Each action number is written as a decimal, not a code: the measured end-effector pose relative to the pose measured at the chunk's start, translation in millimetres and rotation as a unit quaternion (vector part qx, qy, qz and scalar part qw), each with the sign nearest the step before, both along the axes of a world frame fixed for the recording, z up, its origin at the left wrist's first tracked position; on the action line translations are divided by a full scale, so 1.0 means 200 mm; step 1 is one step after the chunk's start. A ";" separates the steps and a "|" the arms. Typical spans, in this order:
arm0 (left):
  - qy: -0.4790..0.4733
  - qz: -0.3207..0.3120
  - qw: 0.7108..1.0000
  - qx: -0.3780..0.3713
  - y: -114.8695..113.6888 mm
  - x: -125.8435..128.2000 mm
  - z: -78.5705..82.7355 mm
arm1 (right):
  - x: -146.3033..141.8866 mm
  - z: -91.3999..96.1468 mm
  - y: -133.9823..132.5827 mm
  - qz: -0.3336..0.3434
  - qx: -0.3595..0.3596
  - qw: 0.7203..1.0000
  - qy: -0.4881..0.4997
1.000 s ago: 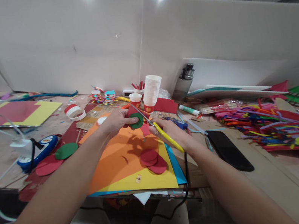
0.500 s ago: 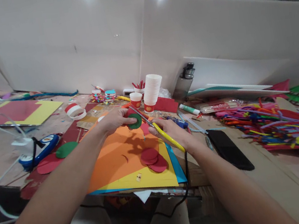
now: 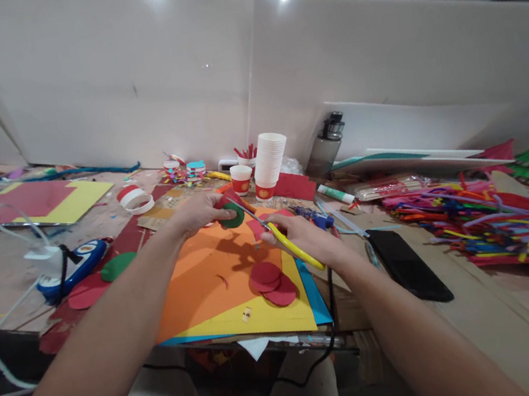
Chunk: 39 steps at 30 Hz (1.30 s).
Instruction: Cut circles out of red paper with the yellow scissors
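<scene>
My left hand [image 3: 203, 213] pinches a green paper circle [image 3: 232, 215] together with a piece of red paper [image 3: 229, 200] behind it. In my right hand [image 3: 291, 232] are scissors with yellow handles [image 3: 296, 247], their blades reaching to the edge of the paper. Both hands are above an orange sheet [image 3: 198, 283], which lies over a yellow sheet [image 3: 269, 319] and a blue one [image 3: 314, 294]. Red paper circles [image 3: 265, 276] overlap one another on these sheets below my right hand. Whether the blades are closed on the paper is hard to make out.
Behind my hands stand a stack of paper cups [image 3: 271, 160] and a single red-and-white cup [image 3: 241, 179]. Colourful pipe cleaners [image 3: 496, 220] and a black phone [image 3: 407, 263] lie to the right. A blue-and-white device [image 3: 76, 267] with cables sits left, beside another green circle [image 3: 118, 267].
My left hand has shifted slightly left with the green circle, and the circle is turned a little. The scissors stay at the paper's edge in my right hand.
</scene>
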State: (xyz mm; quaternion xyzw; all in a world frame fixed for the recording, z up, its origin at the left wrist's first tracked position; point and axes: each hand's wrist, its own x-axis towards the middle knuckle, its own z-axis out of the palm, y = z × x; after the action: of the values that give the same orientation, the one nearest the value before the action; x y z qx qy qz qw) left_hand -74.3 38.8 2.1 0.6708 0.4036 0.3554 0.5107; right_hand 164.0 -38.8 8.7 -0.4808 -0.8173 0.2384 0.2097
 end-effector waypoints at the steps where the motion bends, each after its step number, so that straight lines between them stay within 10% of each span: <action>1: -0.014 0.011 1.000 0.004 0.02 -0.02 0.00 | 0.01 0.00 0.01 0.000 0.002 1.000 -0.003; 6: -0.079 0.078 0.994 -0.006 0.07 -0.10 -0.01 | 0.06 -0.01 0.05 -0.041 0.040 0.997 0.053; 13: 0.048 -0.058 0.995 0.063 -0.08 0.07 0.03 | 0.00 -0.06 0.07 -0.081 0.086 0.943 0.311; 21: 0.094 -0.054 0.989 0.105 -0.13 0.19 -0.04 | -0.07 -0.14 0.06 -0.039 0.056 0.964 0.258; 31: -0.216 0.019 0.974 -0.059 -0.16 0.33 -0.12 | -0.12 -0.13 0.07 -0.157 0.102 0.877 0.443; 39: -0.284 0.063 0.953 -0.078 -0.14 0.34 -0.12 | -0.14 -0.12 0.07 -0.144 0.125 0.887 0.421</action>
State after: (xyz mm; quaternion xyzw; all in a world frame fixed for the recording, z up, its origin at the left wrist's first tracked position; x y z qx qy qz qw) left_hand -6.6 9.8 -22.2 0.4731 0.3097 0.5300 0.6320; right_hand 136.9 -24.5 -15.1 -0.4174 -0.5969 0.2818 0.6246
